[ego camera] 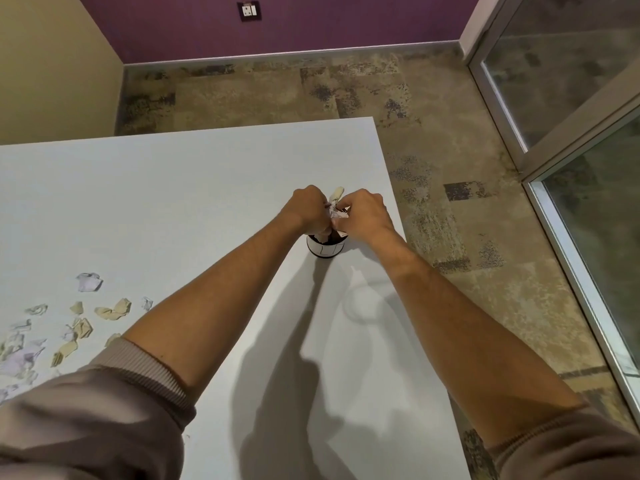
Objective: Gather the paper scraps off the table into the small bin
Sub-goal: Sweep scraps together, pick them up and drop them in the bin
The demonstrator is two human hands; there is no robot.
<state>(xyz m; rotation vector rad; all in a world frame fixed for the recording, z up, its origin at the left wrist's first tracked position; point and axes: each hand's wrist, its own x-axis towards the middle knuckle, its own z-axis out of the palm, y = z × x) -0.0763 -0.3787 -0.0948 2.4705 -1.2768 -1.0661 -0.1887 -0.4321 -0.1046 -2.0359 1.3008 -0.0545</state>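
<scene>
Both hands meet directly above the small bin (pixel 326 247), and each grip is clamped on the same bunch of crumpled paper (pixel 334 206): the left hand (pixel 309 208) closes its fingers around the bunch from the left, the right hand (pixel 364 213) pinches it from the right, and the two sets of knuckles nearly touch. A beige end of the bunch sticks up between the hands, while white, creased paper shows in the gap below it, reaching down toward the bin's mouth. The bin is a short white cylinder with a dark rim and dark base, standing upright on the pale surface (pixel 194 188) near its right edge; its opening is mostly hidden by the hands, so how much paper is already inside cannot be told. Both forearms stretch out bare from pushed-up grey sleeves (pixel 86 410) and cast long shadows over the surface toward the viewer. Well apart from the bin, at the near left of the surface, lie the remaining scraps (pixel 65 327), a loose scatter of white, lilac and beige crumpled pieces, some partly covered by the left sleeve. Beyond the surface are mottled carpet, a purple wall with a socket plate, and a glass door at the right.
</scene>
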